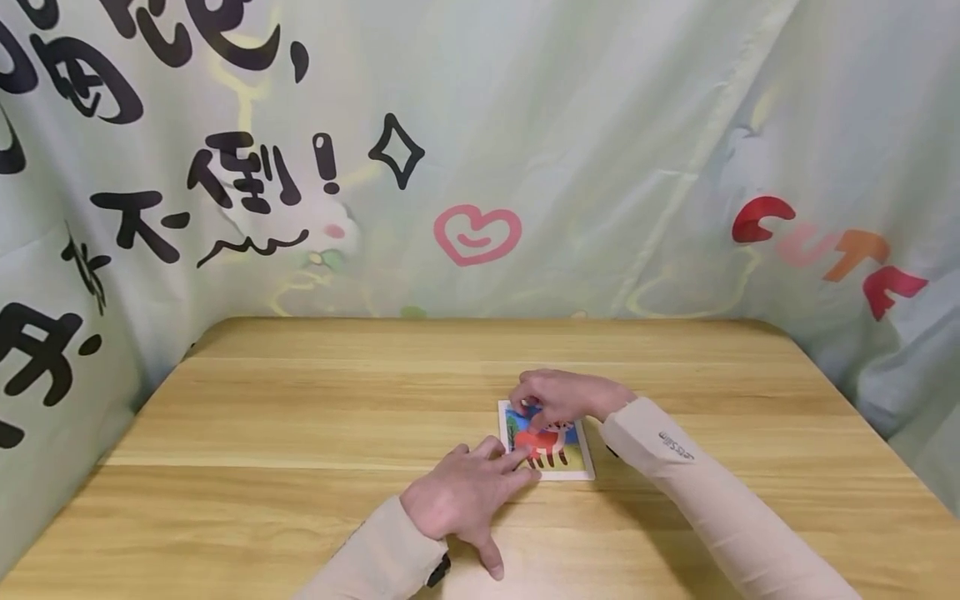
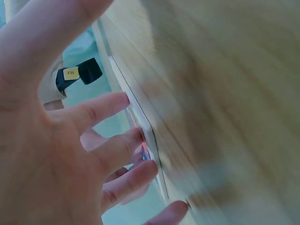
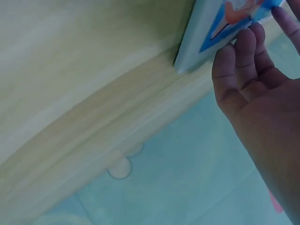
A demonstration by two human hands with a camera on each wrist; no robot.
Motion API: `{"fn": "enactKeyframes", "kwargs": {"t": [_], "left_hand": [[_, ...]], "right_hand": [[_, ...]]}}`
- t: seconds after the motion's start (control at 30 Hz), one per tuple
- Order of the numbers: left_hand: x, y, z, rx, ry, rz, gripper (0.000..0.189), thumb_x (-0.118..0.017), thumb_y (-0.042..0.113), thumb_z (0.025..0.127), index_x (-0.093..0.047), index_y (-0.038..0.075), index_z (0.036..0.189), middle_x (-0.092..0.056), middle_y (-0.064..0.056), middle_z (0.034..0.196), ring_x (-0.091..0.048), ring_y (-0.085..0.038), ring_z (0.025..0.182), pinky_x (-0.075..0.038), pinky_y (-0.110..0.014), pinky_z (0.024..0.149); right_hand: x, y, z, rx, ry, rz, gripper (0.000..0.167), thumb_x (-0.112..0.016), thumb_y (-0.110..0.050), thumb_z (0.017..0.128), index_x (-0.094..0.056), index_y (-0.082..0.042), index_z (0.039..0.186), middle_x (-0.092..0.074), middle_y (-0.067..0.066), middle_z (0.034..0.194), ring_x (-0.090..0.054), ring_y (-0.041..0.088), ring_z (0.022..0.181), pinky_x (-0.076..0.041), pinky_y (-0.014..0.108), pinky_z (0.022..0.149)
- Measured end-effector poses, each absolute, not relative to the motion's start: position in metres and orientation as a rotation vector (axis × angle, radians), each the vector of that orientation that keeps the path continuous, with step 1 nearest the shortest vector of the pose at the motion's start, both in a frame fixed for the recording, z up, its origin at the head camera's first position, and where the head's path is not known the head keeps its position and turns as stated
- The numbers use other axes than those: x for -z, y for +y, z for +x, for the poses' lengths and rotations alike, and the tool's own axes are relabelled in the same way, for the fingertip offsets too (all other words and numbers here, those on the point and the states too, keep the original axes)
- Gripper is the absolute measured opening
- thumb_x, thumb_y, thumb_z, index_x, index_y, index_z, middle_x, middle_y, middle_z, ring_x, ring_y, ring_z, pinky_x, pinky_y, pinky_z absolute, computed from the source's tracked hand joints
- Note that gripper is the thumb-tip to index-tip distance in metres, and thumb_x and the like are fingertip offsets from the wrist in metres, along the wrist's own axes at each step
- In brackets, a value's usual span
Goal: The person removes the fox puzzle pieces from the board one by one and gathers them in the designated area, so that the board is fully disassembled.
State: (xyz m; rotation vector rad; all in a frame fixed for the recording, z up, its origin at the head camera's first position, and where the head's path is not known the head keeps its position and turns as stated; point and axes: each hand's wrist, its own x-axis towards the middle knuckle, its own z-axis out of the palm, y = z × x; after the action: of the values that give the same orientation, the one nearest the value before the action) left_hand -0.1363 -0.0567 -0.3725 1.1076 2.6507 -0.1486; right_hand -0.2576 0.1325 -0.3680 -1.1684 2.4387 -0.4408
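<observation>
A small square picture board (image 1: 566, 477) with a pale border lies flat on the table; its picture shows a red-orange animal with dark-striped legs against blue and green. My left hand (image 1: 465, 492) reaches over its lower left corner with spread fingers, and the fingertips (image 2: 123, 99) rest on the board along its edge. From the far side my right hand (image 1: 566, 396) bends over the top of the picture, fingers curled. In the right wrist view, its fingertips (image 3: 225, 54) touch the board's rim and picture. Whether anything is pinched between finger and thumb is hidden.
The wooden table (image 1: 300, 400) has rounded far corners. Behind it and at both sides hangs a pale printed curtain (image 1: 600, 125) with black characters, a pink heart and coloured letters. Dark devices sit at both wrists; the right one (image 2: 89, 71) bears a yellow label.
</observation>
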Motion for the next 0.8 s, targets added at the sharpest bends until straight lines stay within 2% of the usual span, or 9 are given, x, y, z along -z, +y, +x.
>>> {"fn": "enactKeyframes", "kwargs": {"t": [0.1,0.23,0.33,0.43,0.53,0.67,0.8], "left_hand": [[0.372,-0.0584,-0.1366,0.129,2.651,1.116,0.111,-0.09,0.065,0.056,-0.044,0.035,0.152,-0.032,0.009,0.162,-0.038,-0.011,0.131,-0.046,-0.043,0.102],[0.3714,-0.0614,-0.137,0.102,2.651,1.182,0.104,-0.089,0.065,0.059,-0.049,0.029,0.148,-0.034,0.003,0.161,-0.04,-0.013,0.131,-0.047,-0.033,0.099],[0.3706,-0.0627,-0.1379,0.105,2.649,1.24,0.093,-0.087,0.064,0.064,-0.053,0.025,0.142,-0.038,0.0,0.157,-0.042,-0.014,0.129,-0.048,-0.027,0.096],[0.3701,-0.0621,-0.1385,0.115,2.64,1.265,0.086,-0.085,0.061,0.07,-0.056,0.023,0.141,-0.04,0.0,0.155,-0.042,-0.014,0.13,-0.048,-0.027,0.097],[0.37,-0.0611,-0.1382,0.134,2.645,1.256,0.083,-0.084,0.059,0.073,-0.056,0.023,0.143,-0.041,0.0,0.153,-0.043,-0.014,0.131,-0.046,-0.027,0.1],[0.3694,-0.0601,-0.1368,0.145,2.658,1.229,0.083,-0.086,0.057,0.072,-0.058,0.026,0.144,-0.045,0.001,0.14,-0.045,-0.012,0.124,-0.046,-0.024,0.097],[0.3681,-0.0606,-0.1365,0.203,2.662,1.193,0.086,-0.084,0.06,0.073,-0.055,0.031,0.147,-0.045,0.002,0.137,-0.046,-0.016,0.119,-0.046,-0.03,0.097]], "right_hand": [[0.3696,0.1352,-0.2571,0.47,2.446,-1.175,0.021,-0.077,-0.003,0.088,-0.067,-0.013,0.103,-0.053,0.0,0.092,-0.048,0.016,0.082,-0.046,0.028,0.071],[0.3711,0.1376,-0.2565,0.5,2.46,-1.145,0.034,-0.077,-0.001,0.088,-0.068,-0.013,0.118,-0.052,-0.001,0.093,-0.047,0.016,0.083,-0.047,0.029,0.073],[0.3709,0.1387,-0.2559,0.51,2.467,-1.134,0.036,-0.076,0.0,0.087,-0.069,-0.013,0.12,-0.05,0.0,0.093,-0.046,0.016,0.084,-0.046,0.03,0.074],[0.3699,0.1395,-0.2539,0.513,2.483,-1.097,0.04,-0.077,-0.001,0.086,-0.068,-0.011,0.124,-0.052,0.002,0.099,-0.05,0.019,0.091,-0.048,0.033,0.078],[0.3687,0.14,-0.2526,0.486,2.523,-1.014,0.044,-0.08,-0.01,0.087,-0.065,-0.008,0.129,-0.055,0.005,0.109,-0.054,0.023,0.098,-0.05,0.039,0.084],[0.3696,0.1413,-0.2528,0.419,2.574,-0.959,0.053,-0.083,-0.029,0.086,-0.062,-0.007,0.129,-0.056,0.005,0.108,-0.053,0.021,0.097,-0.049,0.041,0.086],[0.3726,0.1429,-0.2545,0.438,2.568,-0.965,0.055,-0.084,-0.033,0.085,-0.059,-0.01,0.128,-0.056,0.004,0.109,-0.051,0.023,0.101,-0.048,0.045,0.088]]}}
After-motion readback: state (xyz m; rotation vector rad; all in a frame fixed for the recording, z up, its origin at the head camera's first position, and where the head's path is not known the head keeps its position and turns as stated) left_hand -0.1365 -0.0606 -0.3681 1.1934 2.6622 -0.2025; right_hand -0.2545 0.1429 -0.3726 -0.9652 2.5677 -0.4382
